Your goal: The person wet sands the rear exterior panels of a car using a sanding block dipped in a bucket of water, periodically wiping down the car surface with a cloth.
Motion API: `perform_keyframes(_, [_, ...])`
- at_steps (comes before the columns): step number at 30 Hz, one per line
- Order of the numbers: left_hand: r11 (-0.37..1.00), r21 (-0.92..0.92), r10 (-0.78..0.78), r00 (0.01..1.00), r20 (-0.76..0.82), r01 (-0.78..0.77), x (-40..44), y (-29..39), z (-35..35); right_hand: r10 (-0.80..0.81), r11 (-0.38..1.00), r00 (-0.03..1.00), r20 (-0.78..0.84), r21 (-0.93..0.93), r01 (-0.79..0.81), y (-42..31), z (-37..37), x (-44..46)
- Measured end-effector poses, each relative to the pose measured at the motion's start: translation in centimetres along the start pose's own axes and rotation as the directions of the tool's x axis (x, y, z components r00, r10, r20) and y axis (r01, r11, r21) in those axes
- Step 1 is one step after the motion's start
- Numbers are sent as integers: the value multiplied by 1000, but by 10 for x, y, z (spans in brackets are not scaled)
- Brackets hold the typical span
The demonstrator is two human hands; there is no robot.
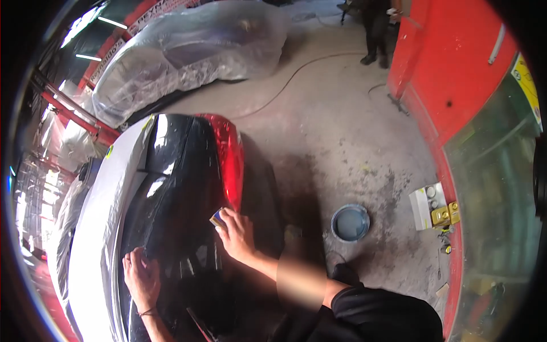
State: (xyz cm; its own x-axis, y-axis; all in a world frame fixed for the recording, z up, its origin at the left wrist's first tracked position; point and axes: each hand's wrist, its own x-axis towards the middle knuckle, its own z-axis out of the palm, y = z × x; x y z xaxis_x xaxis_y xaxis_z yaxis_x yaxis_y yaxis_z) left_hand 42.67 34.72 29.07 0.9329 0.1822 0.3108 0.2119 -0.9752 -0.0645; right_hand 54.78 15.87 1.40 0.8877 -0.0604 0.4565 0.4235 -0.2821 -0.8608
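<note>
A black car (194,222) with a glossy dark rear panel fills the lower left, a red tail light (229,162) at its corner. My right hand (236,235) is closed around a small blue-and-tan block (217,218), held against the dark panel just below the tail light. It looks like a sanding block, though its working face is hidden. My left hand (141,279) lies on the panel, fingers extended and nothing visible in them. Beside it runs the edge of a white plastic sheet (102,228) draped over the car.
On the concrete floor to the right stands a bucket (351,223) of greyish water. Boxes and yellow containers (440,215) sit by the red wall (450,85). Another car under plastic (194,51) is behind, with a hose (296,71) nearby. A person (376,28) stands at the back.
</note>
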Motion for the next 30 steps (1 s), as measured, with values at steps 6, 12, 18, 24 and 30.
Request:
perform_keyframes(6, [1000, -10, 3, 1000, 0, -3, 1, 5, -9, 22, 999, 999, -27, -31, -23, 23, 33, 97])
perform_keyframes(12, [998, -63, 7, 1000, -15, -8, 2, 14, -10, -45, 999, 998, 41, -13, 46, 8, 2, -1])
perform_keyframes(18, [997, -35, 62, 998, -16, -63, 3, 9, -10, -12, 999, 995, -100, -52, 7, 20, 37, 96])
perform_keyframes(24, [1000, 0, -10, 998, 63, 10, 6, 12, -10, -115, 993, 991, -63, -34, 113, 11, 17, 77])
perform_keyframes(30, [1000, 14, -12, 997, 82, 11, 10, 11, -9, -26, 999, 993, -111, 34, 30, 21, 33, 108])
